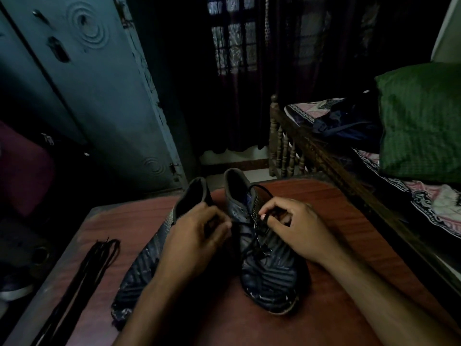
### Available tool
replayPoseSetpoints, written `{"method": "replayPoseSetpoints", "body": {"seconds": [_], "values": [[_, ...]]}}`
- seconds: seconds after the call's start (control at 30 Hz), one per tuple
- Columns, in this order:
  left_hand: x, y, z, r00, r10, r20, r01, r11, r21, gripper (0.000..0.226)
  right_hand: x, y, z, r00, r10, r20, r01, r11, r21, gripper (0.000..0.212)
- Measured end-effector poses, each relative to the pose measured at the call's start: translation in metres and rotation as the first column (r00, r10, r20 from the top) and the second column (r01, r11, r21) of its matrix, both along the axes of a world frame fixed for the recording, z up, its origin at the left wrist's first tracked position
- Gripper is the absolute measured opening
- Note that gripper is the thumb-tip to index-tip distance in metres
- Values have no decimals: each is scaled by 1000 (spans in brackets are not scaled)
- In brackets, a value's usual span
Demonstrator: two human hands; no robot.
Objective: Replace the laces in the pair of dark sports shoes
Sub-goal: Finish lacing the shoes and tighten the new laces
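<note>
Right hand pinches lace on right shoe, mid-surface; left hand pinches its other strand. Left shoe just beside. Spare laces near left edge. Best: loosen each crossing in turn, don't yank

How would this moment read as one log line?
both hands pinch lace on right shoe | left shoe beside | spare laces on table

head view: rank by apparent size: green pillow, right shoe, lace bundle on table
1. green pillow, largest.
2. right shoe, though the hands hide part of it.
3. lace bundle: long but thin, so smallest in area.
Distances from the camera differ, so this says nothing of true size.
</note>
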State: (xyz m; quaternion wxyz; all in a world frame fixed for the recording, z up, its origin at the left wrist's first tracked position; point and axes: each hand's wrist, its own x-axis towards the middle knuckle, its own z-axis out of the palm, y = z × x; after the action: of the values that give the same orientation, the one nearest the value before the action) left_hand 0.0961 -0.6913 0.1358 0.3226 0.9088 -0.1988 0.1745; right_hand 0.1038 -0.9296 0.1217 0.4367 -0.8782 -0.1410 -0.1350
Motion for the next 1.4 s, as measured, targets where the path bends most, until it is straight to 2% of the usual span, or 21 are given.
{"method": "replayPoseSetpoints", "body": {"seconds": [0.03,0.1,0.17,0.2,0.23,0.3,0.4,0.47,0.53,0.6,0.67,0.77,0.83,0.87,0.93,1.0,1.07,1.13,1.27,1.4], "values": [[-1,-3,1,999,30,10,-29,996,-87,9,1,0,-1,1000,-1,1,1,1000,10,13],[-7,-13,4,995,28,-100,-62,930,-361,14,1,-1,-1,1000,-3,6,2,998,56,15],[-14,-25,5,949,-120,-292,-97,769,-632,15,1,-1,1,1000,-21,-5,22,990,138,15],[-17,-30,5,911,-205,-359,-130,682,-720,14,1,-1,2,999,-36,-23,40,983,181,15],[-18,-32,6,888,-251,-387,-156,625,-765,14,1,-1,3,998,-51,-42,59,972,226,15],[-21,-35,9,876,-276,-395,-182,569,-802,14,2,0,5,995,-50,-82,76,934,350,17],[-19,-35,9,868,-300,-396,-227,469,-854,14,2,0,10,989,21,-145,69,803,591,18],[-18,-36,6,864,-306,-399,-253,421,-871,14,0,-1,13,979,87,-185,69,713,698,25],[-15,-36,1,871,-288,-398,-249,440,-863,13,-1,-2,16,969,161,-190,47,632,774,32],[-13,-36,-2,893,-199,-403,-241,545,-803,13,-1,-3,16,957,221,-186,27,570,821,36],[-12,-34,-6,920,-114,-374,-208,668,-715,20,1,-4,14,942,269,-198,31,521,853,29],[-12,-32,-8,938,-115,-327,-106,803,-587,22,3,-9,12,919,336,-206,29,463,886,21],[-14,-29,-5,955,-94,-282,-43,896,-443,24,3,-9,12,922,330,-202,-5,532,847,23],[-15,-27,-3,964,-77,-255,-20,933,-359,27,3,-9,10,930,308,-199,-29,604,797,24],[-16,-25,1,974,-48,-222,-11,966,-258,31,4,-10,6,950,255,-178,-84,763,641,26],[-13,-23,-2,986,-10,-169,-24,980,-197,24,5,-10,3,956,243,-162,-123,839,530,30],[-10,-23,-6,987,26,-160,-62,974,-220,17,4,-9,5,953,262,-151,-134,814,565,29],[-8,-26,-9,975,5,-221,-89,924,-372,16,2,-8,8,944,300,-139,-132,729,672,23],[-14,-34,-5,926,-104,-362,-171,740,-650,14,-1,-7,12,922,357,-148,-150,684,714,20],[-19,-38,4,889,-207,-409,-245,538,-806,26,-3,-6,13,898,398,-187,-161,692,703,23]]}}
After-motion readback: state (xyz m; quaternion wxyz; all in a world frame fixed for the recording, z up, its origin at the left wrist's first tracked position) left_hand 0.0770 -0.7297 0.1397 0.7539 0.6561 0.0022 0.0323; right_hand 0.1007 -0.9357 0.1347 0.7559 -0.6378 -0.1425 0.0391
